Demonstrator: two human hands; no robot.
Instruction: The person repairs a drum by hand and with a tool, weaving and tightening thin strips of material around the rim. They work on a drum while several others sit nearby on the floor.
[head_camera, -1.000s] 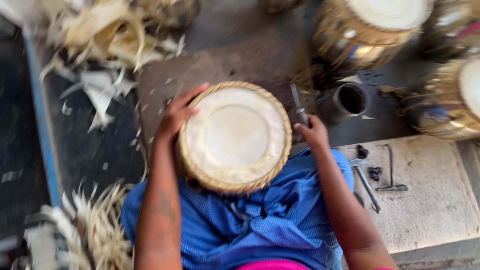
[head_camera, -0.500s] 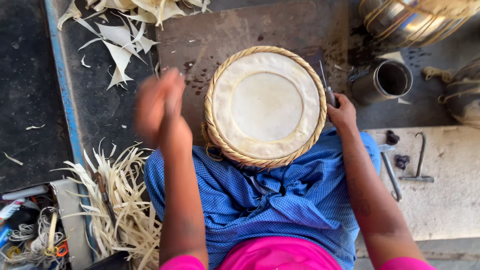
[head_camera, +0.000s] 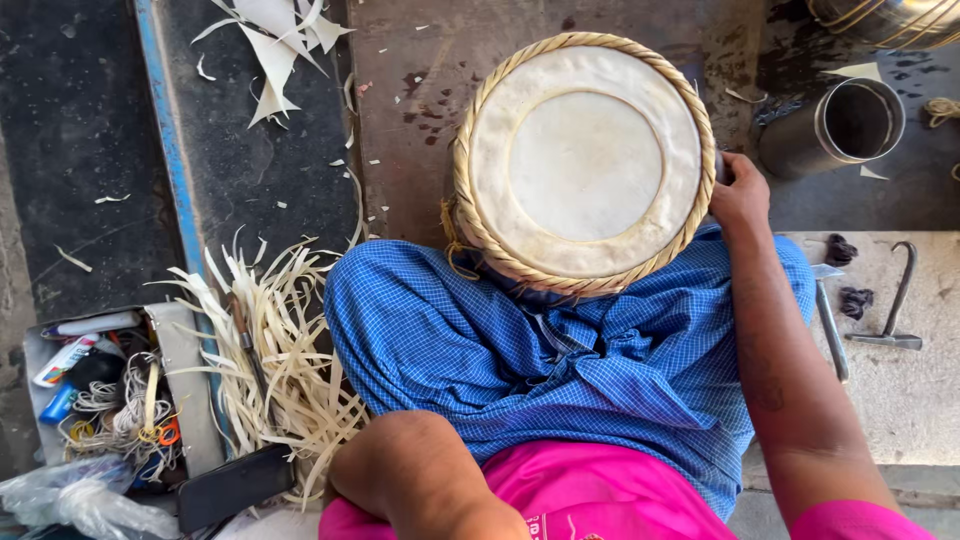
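Note:
A round drum (head_camera: 585, 165) with a pale skin head and a braided tan rim rests on my lap, on blue checked cloth (head_camera: 560, 360). My right hand (head_camera: 740, 195) is closed on the drum's right side, thumb by the rim. A small dark thing shows between the hand and the rim; I cannot tell what it is. Of my left arm only the bent forearm and elbow (head_camera: 420, 480) show at the bottom; the left hand itself is out of the picture.
A metal cylinder (head_camera: 845, 125) stands right of the drum. A hooked tool (head_camera: 890, 300) and a metal rod (head_camera: 832, 330) lie on the pale slab. At left lie pale strips (head_camera: 280, 350), a tray of string and tubes (head_camera: 110, 390), white scraps (head_camera: 275, 40) and a blue bar (head_camera: 170, 150).
My left hand came off the drum's left rim, lifted, then drew back out of view. The right hand stayed on the drum's right side. The view shifted.

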